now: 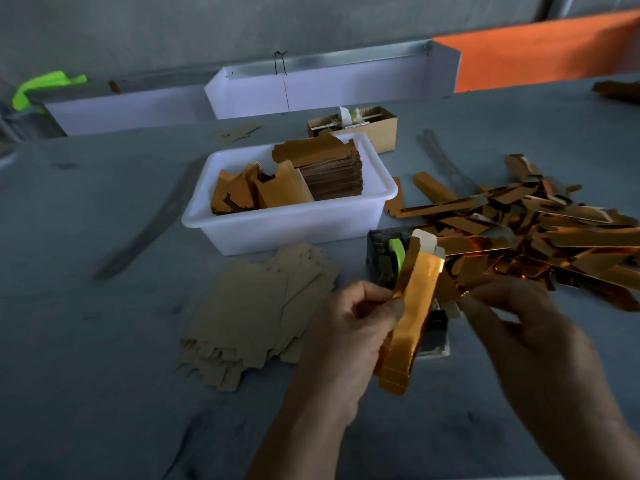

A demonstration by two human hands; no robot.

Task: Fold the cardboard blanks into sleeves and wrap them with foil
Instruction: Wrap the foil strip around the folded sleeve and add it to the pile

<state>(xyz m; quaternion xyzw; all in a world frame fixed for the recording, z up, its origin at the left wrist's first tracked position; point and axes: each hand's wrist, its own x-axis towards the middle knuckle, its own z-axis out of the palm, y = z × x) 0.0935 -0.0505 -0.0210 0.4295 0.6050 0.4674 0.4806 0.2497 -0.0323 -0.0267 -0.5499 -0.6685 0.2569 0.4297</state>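
My left hand (346, 327) grips a long cardboard sleeve wrapped in gold-orange foil (415, 306), held tilted with its white top end up. My right hand (530, 334) hovers just right of the sleeve, fingers loosely curled, fingertips near its edge; it is blurred and nothing shows in it. A fanned pile of flat brown cardboard blanks (256, 317) lies on the table to the left. Many finished foil sleeves (536, 233) are heaped at the right.
A white plastic tub (287, 223) behind the hands holds stacked foil sheets (329, 168). A dark tape dispenser with a green roll (396, 256) stands behind the sleeve. A small cardboard box (377, 129) and white troughs (329, 88) line the back.
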